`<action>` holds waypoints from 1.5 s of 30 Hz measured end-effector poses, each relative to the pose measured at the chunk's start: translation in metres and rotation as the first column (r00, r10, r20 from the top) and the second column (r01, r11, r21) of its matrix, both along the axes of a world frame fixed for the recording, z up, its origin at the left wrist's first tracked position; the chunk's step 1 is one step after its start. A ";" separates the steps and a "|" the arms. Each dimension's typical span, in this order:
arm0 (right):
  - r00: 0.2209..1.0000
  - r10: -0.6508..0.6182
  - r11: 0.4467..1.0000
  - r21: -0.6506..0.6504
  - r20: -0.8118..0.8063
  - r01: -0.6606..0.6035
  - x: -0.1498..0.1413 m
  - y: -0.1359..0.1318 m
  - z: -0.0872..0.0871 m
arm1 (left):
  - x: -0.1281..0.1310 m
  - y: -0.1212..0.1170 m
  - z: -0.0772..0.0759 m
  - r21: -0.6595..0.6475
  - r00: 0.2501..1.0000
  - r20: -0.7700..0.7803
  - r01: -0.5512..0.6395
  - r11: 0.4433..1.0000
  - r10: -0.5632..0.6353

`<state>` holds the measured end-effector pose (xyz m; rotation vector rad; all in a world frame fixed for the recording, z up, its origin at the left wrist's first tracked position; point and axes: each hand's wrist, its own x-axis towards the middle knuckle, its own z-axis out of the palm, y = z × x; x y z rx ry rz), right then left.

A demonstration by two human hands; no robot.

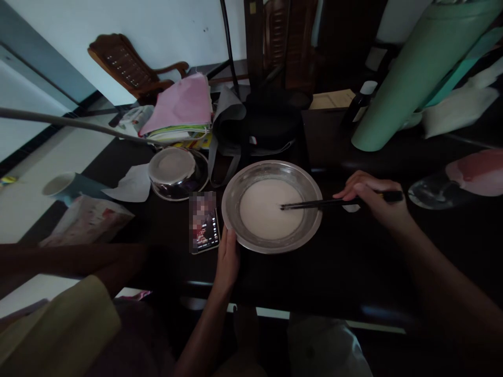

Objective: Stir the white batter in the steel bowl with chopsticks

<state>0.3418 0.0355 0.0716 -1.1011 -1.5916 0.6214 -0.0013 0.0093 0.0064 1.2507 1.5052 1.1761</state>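
While your right hand (377, 196) is pinching the black chopsticks (318, 203) between thumb and fingers, their tips are dipping into the whitish liquid (267, 212) near the middle of the wide bowl (279, 247). Your left hand (228, 256) is touching the bowl's near left rim; I cannot tell how firmly its fingers are gripping. The bowl is standing on the dark table (334, 277), and a phone (208, 230) is lying just beside it, close to your left hand. Behind the phone, a metal vessel (173, 165) is occupying the space; a dark bag (271, 120) is resting behind the bowl, and a green cylinder (408, 84) is leaning in the view at right. On the left, another person's arm (118, 262) is reaching over the table edge. The bowl is round, smooth and shining like steel; the liquid is looking flat. The phone is showing a lit screen, but its writing is too small for reading.
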 end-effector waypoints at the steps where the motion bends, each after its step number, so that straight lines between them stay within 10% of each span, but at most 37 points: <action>1: 0.999 0.027 1.000 -0.013 -0.017 -0.027 0.000 -0.001 0.000 | 0.000 0.000 0.001 0.005 1.000 -0.011 0.002 1.000 -0.002; 6: 0.970 0.204 0.979 -0.015 0.130 -0.204 -0.014 -0.002 0.000 | 0.000 0.000 0.000 0.000 1.000 -0.024 0.014 1.000 -0.014; 25: 1.000 0.002 1.000 0.009 0.027 -0.002 -0.002 -0.002 0.003 | 0.002 0.000 0.004 -0.019 0.999 -0.033 -0.008 1.000 0.007; 45: 0.976 0.156 0.988 -0.003 0.155 -0.157 -0.012 -0.002 0.004 | 0.003 0.001 0.005 -0.040 0.999 -0.027 -0.032 0.999 0.031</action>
